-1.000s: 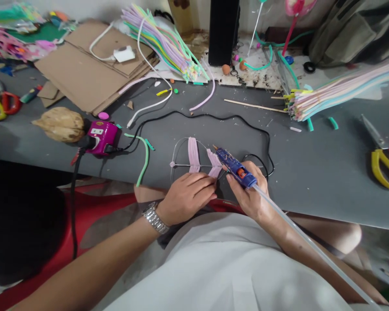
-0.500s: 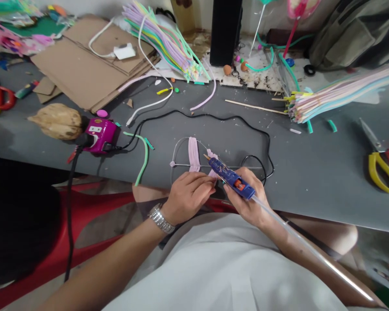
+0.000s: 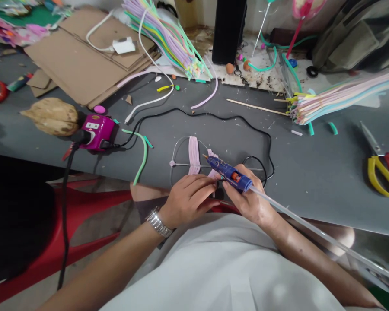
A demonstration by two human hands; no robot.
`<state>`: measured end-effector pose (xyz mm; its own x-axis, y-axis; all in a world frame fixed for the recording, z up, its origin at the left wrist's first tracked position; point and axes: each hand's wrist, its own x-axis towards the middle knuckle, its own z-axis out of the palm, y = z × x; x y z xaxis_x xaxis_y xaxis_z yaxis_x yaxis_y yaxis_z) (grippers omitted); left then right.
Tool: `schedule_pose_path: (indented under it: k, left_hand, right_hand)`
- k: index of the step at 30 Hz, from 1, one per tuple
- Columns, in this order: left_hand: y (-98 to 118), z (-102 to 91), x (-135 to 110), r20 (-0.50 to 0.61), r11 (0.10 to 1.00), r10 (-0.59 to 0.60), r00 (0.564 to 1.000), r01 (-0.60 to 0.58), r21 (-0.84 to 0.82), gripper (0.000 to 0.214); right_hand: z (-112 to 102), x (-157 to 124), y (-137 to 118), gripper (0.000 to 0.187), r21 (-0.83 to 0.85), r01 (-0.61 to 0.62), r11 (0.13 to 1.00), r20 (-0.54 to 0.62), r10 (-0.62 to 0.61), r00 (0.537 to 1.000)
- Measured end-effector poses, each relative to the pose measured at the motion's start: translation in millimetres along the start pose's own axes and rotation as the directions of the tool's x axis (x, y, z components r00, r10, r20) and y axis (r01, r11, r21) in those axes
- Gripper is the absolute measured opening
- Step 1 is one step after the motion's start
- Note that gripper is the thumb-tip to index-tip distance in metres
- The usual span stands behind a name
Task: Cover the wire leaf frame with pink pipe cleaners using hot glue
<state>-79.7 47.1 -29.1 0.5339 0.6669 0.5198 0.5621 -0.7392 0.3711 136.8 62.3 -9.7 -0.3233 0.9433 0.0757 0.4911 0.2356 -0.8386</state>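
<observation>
My right hand (image 3: 249,201) is shut around a blue hot glue gun (image 3: 228,173) with an orange switch, and a long clear glue stick (image 3: 298,220) runs from its back toward the lower right. The gun's nozzle points left, just above a wire frame (image 3: 178,166) lying flat on the table. My left hand (image 3: 189,201) holds the frame's lower part down, its fingers near the nozzle. Across the frame lie a pink pipe-cleaner strip (image 3: 193,155) and a second pink strip (image 3: 212,166), the latter partly hidden by the gun and my fingers.
The grey table (image 3: 311,160) ends just beyond my hands. A black cord (image 3: 214,114) loops around the frame to a magenta plug unit (image 3: 95,131). Yellow-red scissors (image 3: 381,172), pastel strip bundles (image 3: 330,99), (image 3: 165,39), and flattened cardboard (image 3: 78,60) lie about.
The glue gun has moved left and lower, nearer the frame, and lies flatter. The whole scene has shifted slightly in view. My left hand stays on the frame.
</observation>
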Motion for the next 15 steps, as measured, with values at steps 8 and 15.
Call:
schedule_pose_path:
  k: [8,15]
  left_hand:
    - [1.7,2.9,0.7,0.027,1.000,-0.015,1.000,0.015,0.008,0.014]
    - [1.0,6.6,-4.5,-0.031,0.995,-0.060,0.998,0.058,-0.075,0.018]
  right_hand:
    - [0.9,-0.6,0.4,0.008,0.027,-0.007,1.000,-0.008,0.008,1.000]
    - [-8.7,-8.2,-1.6,0.009,0.131,-0.085,0.988,0.026,0.083,0.996]
